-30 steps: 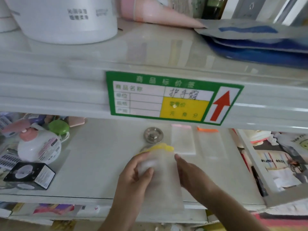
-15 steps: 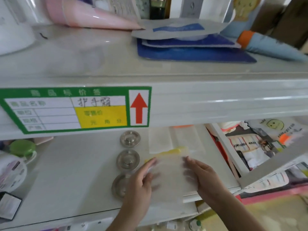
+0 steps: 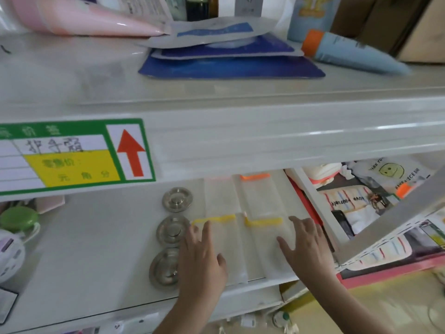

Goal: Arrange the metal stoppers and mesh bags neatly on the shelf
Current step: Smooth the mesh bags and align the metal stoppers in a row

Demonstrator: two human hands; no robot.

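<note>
Flattening two yellow-topped mesh bags (image 3: 243, 244) side by side on the shelf (image 3: 96, 249), left hand (image 3: 199, 259) and right hand (image 3: 305, 247) spread open, gripping nothing. Next: squaring edges beside the metal stoppers (image 3: 172, 231).

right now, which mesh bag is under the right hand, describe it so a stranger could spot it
Start at the white lower shelf, below the green price label. Right of the column of three round metal stoppers lie four translucent white mesh bags; the right hand rests on the front right yellow-topped mesh bag. The front left bag also has a yellow top, and the one behind has an orange top.
</note>
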